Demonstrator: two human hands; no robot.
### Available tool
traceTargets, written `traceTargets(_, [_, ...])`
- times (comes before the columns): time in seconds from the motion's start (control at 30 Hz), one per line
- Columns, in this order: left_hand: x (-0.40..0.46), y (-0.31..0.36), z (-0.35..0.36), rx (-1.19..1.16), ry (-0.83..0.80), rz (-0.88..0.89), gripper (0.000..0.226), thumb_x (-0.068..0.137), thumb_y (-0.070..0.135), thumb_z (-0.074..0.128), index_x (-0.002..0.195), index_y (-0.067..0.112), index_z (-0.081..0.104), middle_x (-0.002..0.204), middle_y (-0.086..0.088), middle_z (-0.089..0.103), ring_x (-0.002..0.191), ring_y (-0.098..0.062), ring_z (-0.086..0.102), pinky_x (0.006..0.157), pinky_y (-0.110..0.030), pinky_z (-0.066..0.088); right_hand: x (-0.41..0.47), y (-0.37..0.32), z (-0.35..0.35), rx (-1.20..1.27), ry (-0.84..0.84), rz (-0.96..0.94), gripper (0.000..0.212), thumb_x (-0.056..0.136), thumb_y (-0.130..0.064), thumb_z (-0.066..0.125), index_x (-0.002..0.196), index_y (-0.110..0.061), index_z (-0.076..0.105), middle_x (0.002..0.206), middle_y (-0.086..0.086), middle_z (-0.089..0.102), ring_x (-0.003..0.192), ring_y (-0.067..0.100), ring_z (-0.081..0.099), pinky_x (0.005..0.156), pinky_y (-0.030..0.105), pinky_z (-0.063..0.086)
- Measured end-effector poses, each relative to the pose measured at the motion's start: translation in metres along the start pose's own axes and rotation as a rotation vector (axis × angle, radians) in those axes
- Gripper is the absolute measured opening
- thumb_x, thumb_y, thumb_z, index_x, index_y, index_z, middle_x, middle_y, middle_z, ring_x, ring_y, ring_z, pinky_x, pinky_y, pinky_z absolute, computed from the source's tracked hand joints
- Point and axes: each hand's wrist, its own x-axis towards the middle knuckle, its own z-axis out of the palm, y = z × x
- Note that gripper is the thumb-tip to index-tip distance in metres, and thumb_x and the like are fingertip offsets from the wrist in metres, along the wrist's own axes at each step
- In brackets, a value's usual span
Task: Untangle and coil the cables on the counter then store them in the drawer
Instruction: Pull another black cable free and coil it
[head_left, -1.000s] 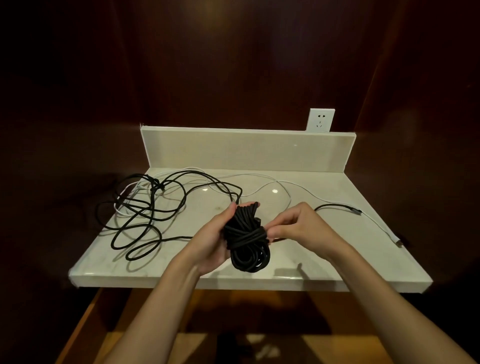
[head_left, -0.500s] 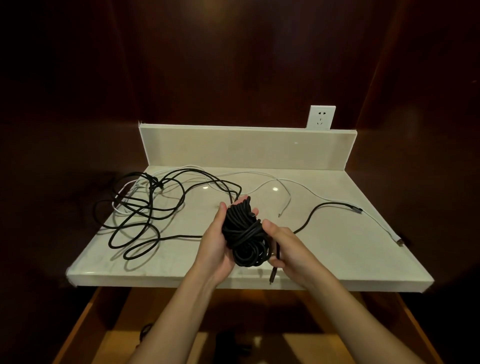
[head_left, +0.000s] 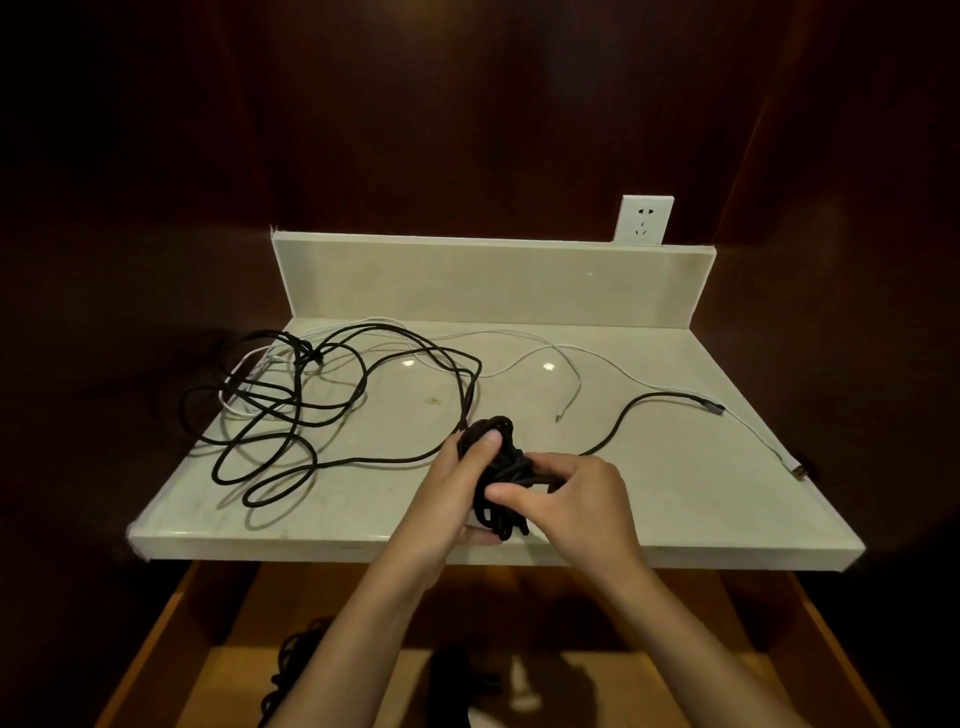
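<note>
A coiled bundle of black cable (head_left: 500, 470) is held above the front of the pale counter (head_left: 675, 499). My left hand (head_left: 451, 488) grips the bundle from the left, thumb on its top. My right hand (head_left: 576, 499) pinches its wrapped middle from the right. A loose tangle of black cable (head_left: 291, 410) spreads over the counter's left side, mixed with a white cable (head_left: 524, 358). Another black cable end (head_left: 670, 397) curves to the right.
An open wooden drawer (head_left: 156, 649) lies below the counter's front edge, with a dark cable (head_left: 291, 670) in its left part. A white wall socket (head_left: 643, 221) sits above the counter's raised back wall (head_left: 493, 280). Dark wood panels surround the niche.
The black bundle has sunk slightly toward the counter's front. My right hand has come up from under the bundle to pinch its middle. The hanging plug end is out of sight.
</note>
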Motion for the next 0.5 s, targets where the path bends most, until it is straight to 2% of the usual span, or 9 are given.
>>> traceTargets(0.07, [0.000,-0.002,-0.001,-0.007,0.025,-0.009,0.036,0.094,0.049,0.062,0.124,0.031,0.056,0.115,0.001,0.071,0.102,-0.016,0.071,0.078,-0.044,0.062,-0.002,0.002,-0.001,-0.014,-0.068,-0.068,0.040,0.066,-0.057,0.078,0.101,-0.037,0.078,0.092,-0.022,0.075,0.090,-0.006,0.068,0.086,0.031,0.056])
traceTargets(0.17, [0.001,-0.003,-0.008,-0.007,0.059,0.017,0.053,0.078,0.051,0.079,0.117,0.019,0.063,0.104,-0.004,0.075,0.096,-0.017,0.073,0.086,-0.040,0.058,-0.002,0.000,-0.007,-0.041,-0.258,-0.167,0.029,0.079,-0.040,0.078,0.107,-0.032,0.077,0.097,-0.017,0.076,0.093,-0.005,0.068,0.089,0.032,0.056])
traceTargets(0.27, [-0.001,-0.004,-0.016,-0.058,-0.010,0.012,0.050,0.074,0.045,0.074,0.112,0.014,0.066,0.095,-0.002,0.076,0.090,-0.016,0.073,0.079,-0.034,0.055,0.005,0.002,-0.020,-0.033,-0.453,-0.212,0.023,0.088,-0.030,0.072,0.111,-0.028,0.076,0.097,-0.010,0.077,0.092,-0.001,0.069,0.086,0.035,0.055])
traceTargets(0.3, [-0.001,-0.005,-0.018,-0.082,-0.033,0.007,0.047,0.073,0.043,0.073,0.109,0.014,0.067,0.095,-0.003,0.076,0.089,-0.017,0.073,0.077,-0.033,0.056,0.008,0.002,-0.024,-0.029,-0.494,-0.217,0.023,0.089,-0.028,0.071,0.111,-0.028,0.076,0.091,-0.005,0.077,0.085,0.001,0.067,0.080,0.033,0.054])
traceTargets(0.37, [-0.002,-0.008,-0.020,-0.109,-0.073,0.006,0.045,0.073,0.042,0.071,0.107,0.014,0.068,0.095,-0.004,0.075,0.087,-0.016,0.073,0.073,-0.029,0.056,0.015,0.002,-0.032,-0.019,-0.528,-0.202,0.018,0.090,-0.025,0.071,0.106,-0.027,0.078,0.074,0.013,0.069,0.066,0.009,0.053,0.064,0.030,0.042])
traceTargets(0.4, [-0.004,-0.009,-0.019,-0.119,-0.089,0.002,0.046,0.073,0.041,0.069,0.109,0.012,0.068,0.095,-0.004,0.075,0.088,-0.016,0.073,0.073,-0.029,0.058,0.018,0.001,-0.037,-0.005,-0.537,-0.188,0.015,0.090,-0.022,0.072,0.102,-0.025,0.080,0.072,0.019,0.065,0.062,0.011,0.049,0.061,0.030,0.040])
traceTargets(0.43, [-0.006,-0.009,-0.019,-0.137,-0.099,-0.006,0.048,0.074,0.040,0.067,0.112,0.010,0.067,0.096,-0.006,0.076,0.090,-0.018,0.074,0.076,-0.031,0.060,0.021,0.000,-0.041,0.016,-0.547,-0.173,0.012,0.089,-0.020,0.073,0.098,-0.023,0.081,0.072,0.021,0.066,0.061,0.011,0.049,0.061,0.027,0.042])
traceTargets(0.5, [-0.007,-0.011,-0.018,-0.195,-0.092,-0.038,0.055,0.079,0.041,0.063,0.120,0.006,0.065,0.108,-0.014,0.075,0.106,-0.029,0.071,0.094,-0.044,0.057,0.024,-0.004,-0.047,0.092,-0.554,-0.151,0.008,0.086,-0.017,0.075,0.090,-0.019,0.082,0.073,0.016,0.072,0.063,0.012,0.055,0.062,0.024,0.047])
